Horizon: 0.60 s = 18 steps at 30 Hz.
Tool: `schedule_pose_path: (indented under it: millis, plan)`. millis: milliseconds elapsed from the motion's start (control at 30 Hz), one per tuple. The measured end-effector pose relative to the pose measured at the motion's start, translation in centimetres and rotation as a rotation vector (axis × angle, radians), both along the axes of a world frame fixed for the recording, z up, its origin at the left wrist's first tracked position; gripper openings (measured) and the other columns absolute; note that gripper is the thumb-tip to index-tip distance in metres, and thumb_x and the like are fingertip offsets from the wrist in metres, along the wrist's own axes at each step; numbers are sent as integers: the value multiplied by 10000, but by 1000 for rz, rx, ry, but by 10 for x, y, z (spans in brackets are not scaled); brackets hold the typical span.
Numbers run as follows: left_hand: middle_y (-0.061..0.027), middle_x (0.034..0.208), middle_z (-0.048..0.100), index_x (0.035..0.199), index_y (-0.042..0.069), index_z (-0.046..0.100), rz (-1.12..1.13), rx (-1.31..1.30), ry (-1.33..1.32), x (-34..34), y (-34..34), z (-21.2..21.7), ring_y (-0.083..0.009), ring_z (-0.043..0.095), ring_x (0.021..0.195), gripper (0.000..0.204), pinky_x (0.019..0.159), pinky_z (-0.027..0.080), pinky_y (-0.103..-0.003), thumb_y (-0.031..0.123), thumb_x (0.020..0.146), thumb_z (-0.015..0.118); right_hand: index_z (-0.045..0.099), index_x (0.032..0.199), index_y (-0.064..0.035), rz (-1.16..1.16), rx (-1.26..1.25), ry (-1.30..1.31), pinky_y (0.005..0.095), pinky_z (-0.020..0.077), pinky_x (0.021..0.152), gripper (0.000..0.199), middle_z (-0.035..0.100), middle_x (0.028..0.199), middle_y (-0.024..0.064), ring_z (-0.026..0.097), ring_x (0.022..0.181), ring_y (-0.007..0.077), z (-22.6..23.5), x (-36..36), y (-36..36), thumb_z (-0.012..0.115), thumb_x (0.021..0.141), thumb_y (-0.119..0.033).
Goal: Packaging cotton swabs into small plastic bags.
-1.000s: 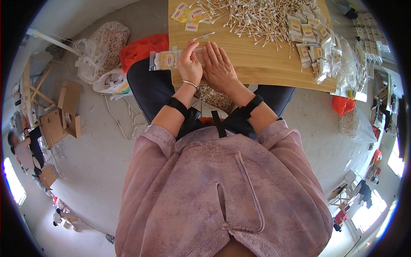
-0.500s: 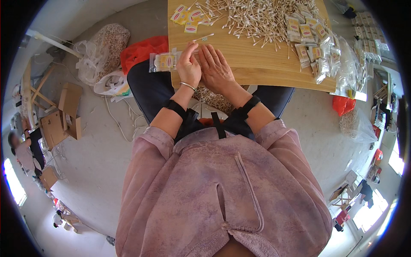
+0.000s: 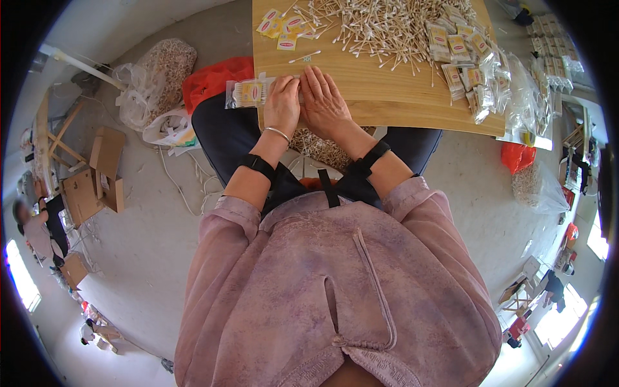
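Bare grey concrete floor; a pale wooden table [image 3: 387, 97] with a smooth top stands over the seated person's lap. At its near edge the left hand [image 3: 282, 106] pinches a clear plastic packet [image 3: 248, 93] of cotton swabs, which overhangs the table's left corner. The right hand [image 3: 325, 103] lies flat beside it, fingers spread, touching the left. Beyond, loose cotton swabs [image 3: 380, 26] heap thinly; filled packets [image 3: 467, 61] stack at right.

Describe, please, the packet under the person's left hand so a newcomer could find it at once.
On the wooden table, at its near left corner, the left hand presses a clear packet of cotton swabs. Unlike the packets piled at the right, it lies alone and overhangs the table's edge.
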<state>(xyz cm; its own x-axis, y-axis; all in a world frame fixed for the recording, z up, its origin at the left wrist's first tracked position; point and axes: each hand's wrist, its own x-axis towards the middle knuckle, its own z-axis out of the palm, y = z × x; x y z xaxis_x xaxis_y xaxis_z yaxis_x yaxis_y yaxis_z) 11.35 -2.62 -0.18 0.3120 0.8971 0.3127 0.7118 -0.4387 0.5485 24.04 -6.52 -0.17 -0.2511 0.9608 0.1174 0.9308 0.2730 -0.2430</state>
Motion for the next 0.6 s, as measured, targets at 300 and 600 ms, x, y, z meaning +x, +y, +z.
schedule_pose_path:
  millis: [300, 600]
  plan:
    - [-120, 1110, 586, 1031, 16, 622, -11, 25, 3, -2, 0, -5, -295, 547, 1066, 214, 904, 464, -374, 57, 836, 543, 278, 1400, 41, 0, -28, -31, 410, 133, 1145, 623, 238, 1479, 180, 184, 1397, 298, 1, 0, 0, 412, 925, -339]
    - [-99, 1110, 582, 1036, 30, 629, -24, 28, 47, -3, 0, -4, -274, 553, 1074, 247, 901, 473, -360, 50, 805, 545, 283, 1399, 38, -16, 0, 40, 422, 133, 1142, 616, 239, 1478, 185, 188, 1395, 305, -2, -1, -3, 431, 922, -323]
